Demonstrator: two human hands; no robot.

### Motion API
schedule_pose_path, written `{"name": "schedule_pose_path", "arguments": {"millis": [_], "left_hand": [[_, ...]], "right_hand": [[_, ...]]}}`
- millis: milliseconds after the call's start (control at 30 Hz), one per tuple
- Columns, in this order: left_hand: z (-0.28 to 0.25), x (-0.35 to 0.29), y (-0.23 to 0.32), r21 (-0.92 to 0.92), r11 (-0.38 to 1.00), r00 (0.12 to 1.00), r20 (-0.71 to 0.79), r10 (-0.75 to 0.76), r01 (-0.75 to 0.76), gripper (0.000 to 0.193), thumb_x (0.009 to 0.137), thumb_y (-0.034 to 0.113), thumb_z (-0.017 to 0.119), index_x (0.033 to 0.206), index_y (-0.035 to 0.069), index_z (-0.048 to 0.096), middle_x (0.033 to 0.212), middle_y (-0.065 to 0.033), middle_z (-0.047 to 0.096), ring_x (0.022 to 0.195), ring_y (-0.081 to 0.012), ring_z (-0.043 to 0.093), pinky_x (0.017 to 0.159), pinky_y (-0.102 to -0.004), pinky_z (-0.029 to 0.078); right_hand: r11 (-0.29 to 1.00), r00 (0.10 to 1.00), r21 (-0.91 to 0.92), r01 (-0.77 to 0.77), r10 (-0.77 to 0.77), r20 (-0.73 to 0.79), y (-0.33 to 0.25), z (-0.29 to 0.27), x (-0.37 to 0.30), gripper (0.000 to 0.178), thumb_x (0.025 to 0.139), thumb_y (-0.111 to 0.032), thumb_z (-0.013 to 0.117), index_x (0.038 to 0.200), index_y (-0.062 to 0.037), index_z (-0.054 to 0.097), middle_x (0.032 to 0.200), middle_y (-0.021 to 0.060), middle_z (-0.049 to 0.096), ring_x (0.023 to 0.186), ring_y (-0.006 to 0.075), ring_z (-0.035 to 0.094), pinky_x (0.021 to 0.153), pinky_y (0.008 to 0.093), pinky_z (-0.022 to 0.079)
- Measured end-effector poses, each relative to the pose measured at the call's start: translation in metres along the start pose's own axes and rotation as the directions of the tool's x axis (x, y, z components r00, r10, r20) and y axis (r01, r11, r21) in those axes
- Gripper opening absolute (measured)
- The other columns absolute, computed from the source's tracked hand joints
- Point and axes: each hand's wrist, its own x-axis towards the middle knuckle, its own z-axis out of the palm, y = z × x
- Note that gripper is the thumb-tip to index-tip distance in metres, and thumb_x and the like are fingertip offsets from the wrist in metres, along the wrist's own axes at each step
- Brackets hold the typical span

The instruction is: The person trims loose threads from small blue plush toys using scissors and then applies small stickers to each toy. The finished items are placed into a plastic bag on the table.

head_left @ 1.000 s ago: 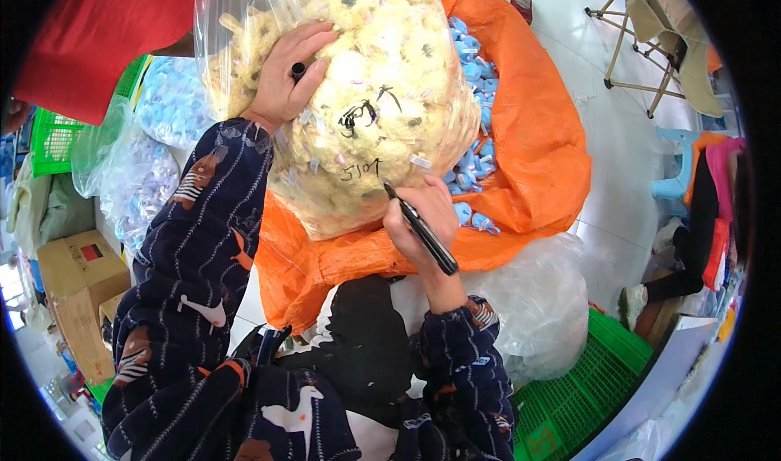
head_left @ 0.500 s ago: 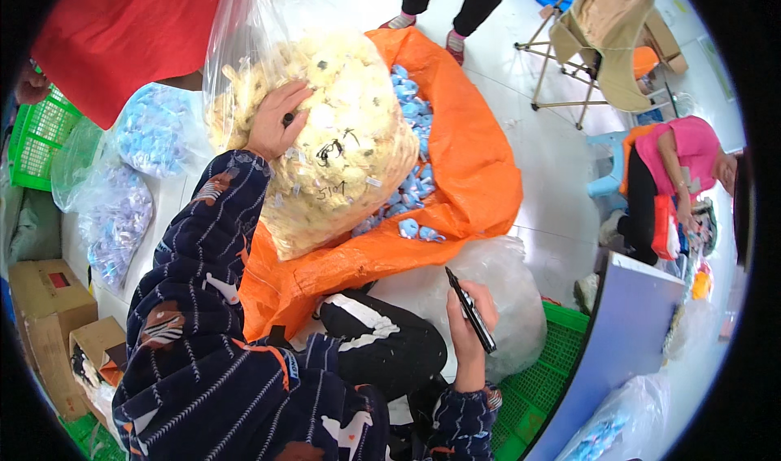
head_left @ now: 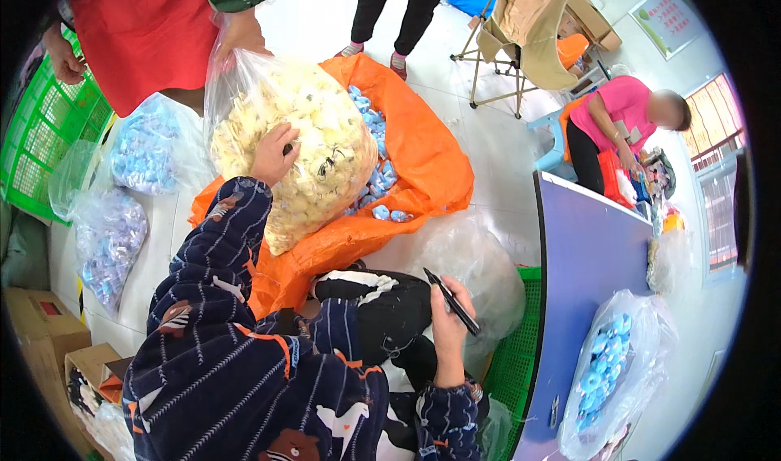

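Note:
A large clear plastic bag [head_left: 305, 103] full of pale yellow soft pieces leans on an orange woven sheet [head_left: 439, 172]. My left hand [head_left: 275, 157] rests against its side; a small dark round thing, like a marker cap, shows between the fingers. Dark handwriting marks the bag's front. Over my lap, my right hand [head_left: 450, 319] grips a black marker [head_left: 452, 301], its tip pointing up and left toward the bag. Another person's hand [head_left: 242, 34] holds the gathered top of the bag. Small blue soft pieces [head_left: 381, 180] lie on the orange sheet behind it.
Bags of blue [head_left: 146, 148] and lilac pieces [head_left: 110, 233] lie at the left, near a green crate [head_left: 45, 148] and cardboard boxes [head_left: 49, 323]. A blue-topped table [head_left: 582, 250] stands at right, holding a bag of blue pieces [head_left: 604, 371]. Someone in pink [head_left: 614, 115] sits beyond it.
The view has shifted right, so the scene sits further left. The other person's hand on the bag's top now shows fully. My left hand stays on the bag; my right still holds the marker.

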Motion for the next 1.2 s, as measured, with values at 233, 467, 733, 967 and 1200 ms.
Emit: {"name": "schedule_pose_path", "arguments": {"millis": [233, 467, 733, 967, 1200], "left_hand": [[-0.043, -0.033, 0.11, -0.361, 0.888, 0.949, 0.24, -0.206, 0.284, 0.025, 0.087, 0.024, 0.053, 0.094, 0.0, 0.06, 0.087, -0.0175, 0.06, 0.082, -0.0282, 0.058, 0.075, -0.0361, 0.045], [-0.053, -0.097, 0.22, -0.65, 0.704, 0.835, 0.53, 0.15, 0.286, 0.02, 0.085, 0.02, 0.058, 0.079, 0.002, 0.06, 0.059, -0.0077, 0.054, 0.052, -0.0131, 0.052, 0.05, -0.0278, 0.041], [-0.049, -0.106, 0.323, -0.767, 0.629, 0.655, 0.541, 0.528, 0.127, 0.008, 0.081, 0.01, 0.059, 0.083, 0.003, 0.059, 0.063, -0.0103, 0.052, 0.054, -0.0202, 0.05, 0.051, -0.0287, 0.041], [-0.049, -0.119, 0.403, -0.791, 0.6, 0.449, 0.496, 0.743, -0.119, 0.019, 0.073, 0.004, 0.057, 0.092, 0.006, 0.056, 0.073, -0.0109, 0.056, 0.067, -0.0302, 0.056, 0.057, -0.034, 0.044], [-0.037, -0.143, 0.451, -0.823, 0.529, 0.333, 0.45, 0.829, -0.206, 0.022, 0.069, 0.005, 0.059, 0.091, 0.006, 0.055, 0.073, -0.0105, 0.056, 0.067, -0.0308, 0.056, 0.057, -0.0359, 0.043]], "right_hand": [[0.991, 0.997, 0.126, -0.035, 0.026, 0.069, -0.006, 0.011, -0.019, 0.022, 0.079, -0.013, 0.066, 0.095, 0.0, 0.059, 0.081, 0.0024, 0.06, 0.073, 0.008, 0.053, 0.068, 0.0223, 0.044], [0.937, 0.988, 0.311, -0.157, 0.148, 0.055, -0.008, -0.006, -0.052, 0.023, 0.081, -0.012, 0.062, 0.099, 0.0017, 0.058, 0.079, 0.0019, 0.058, 0.069, 0.0049, 0.051, 0.064, 0.0188, 0.042], [0.794, 0.964, 0.608, -0.022, 0.178, -0.198, 0.0, -0.066, -0.109, 0.016, 0.085, -0.01, 0.055, 0.095, 0.002, 0.056, 0.074, 0.0051, 0.056, 0.067, 0.0091, 0.053, 0.063, 0.0214, 0.044], [0.756, 0.912, 0.644, 0.12, 0.172, -0.373, 0.016, -0.112, -0.159, 0.015, 0.085, -0.012, 0.057, 0.093, 0.0011, 0.056, 0.073, 0.0032, 0.057, 0.064, 0.0064, 0.052, 0.058, 0.0188, 0.042], [0.821, 0.87, 0.57, 0.027, 0.262, -0.418, 0.036, -0.135, -0.189, 0.012, 0.083, -0.011, 0.06, 0.088, -0.0006, 0.058, 0.072, -0.0018, 0.055, 0.062, 0.003, 0.047, 0.055, 0.0183, 0.039]]}}
